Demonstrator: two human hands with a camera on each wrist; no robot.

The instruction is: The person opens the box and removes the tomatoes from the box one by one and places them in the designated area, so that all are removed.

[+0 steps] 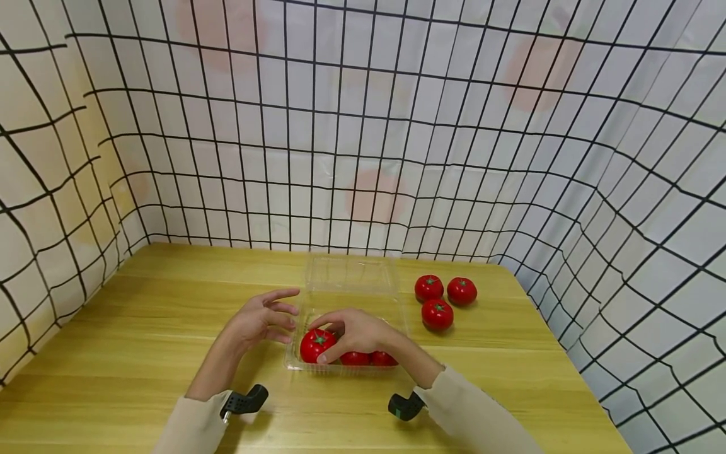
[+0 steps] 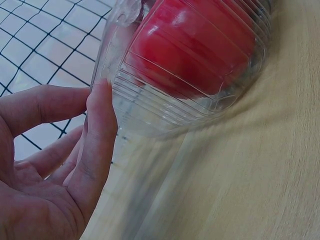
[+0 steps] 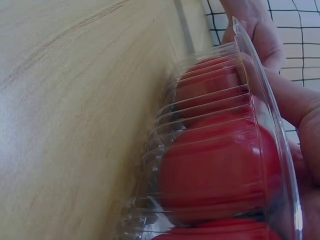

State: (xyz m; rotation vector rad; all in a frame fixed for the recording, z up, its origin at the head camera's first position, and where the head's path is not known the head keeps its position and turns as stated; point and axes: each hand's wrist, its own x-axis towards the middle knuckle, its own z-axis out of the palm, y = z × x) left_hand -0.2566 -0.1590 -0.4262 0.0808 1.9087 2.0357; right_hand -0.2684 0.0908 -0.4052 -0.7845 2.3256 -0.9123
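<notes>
A clear plastic clamshell box (image 1: 363, 367) lies on the table with its lid (image 1: 351, 275) folded back. Along its near side sits a row of red tomatoes; the leftmost tomato (image 1: 315, 346) shows its green star-shaped top. My right hand (image 1: 358, 332) reaches over the row and holds that tomato between thumb and fingers. Beneath this hand are two more tomatoes, the middle one (image 1: 355, 359) partly covered. My left hand (image 1: 263, 320) is at the box's left side, fingers loosely bent. In the left wrist view its fingertips (image 2: 102, 90) appear close to the rim; contact is unclear.
Three loose tomatoes stand grouped right of the box, one tomato (image 1: 437, 314) nearer than the others. The wooden table (image 1: 142, 328) is enclosed by a white sheet with a black grid (image 1: 340, 139) at the back and sides. Both wrists carry black devices (image 1: 245, 400).
</notes>
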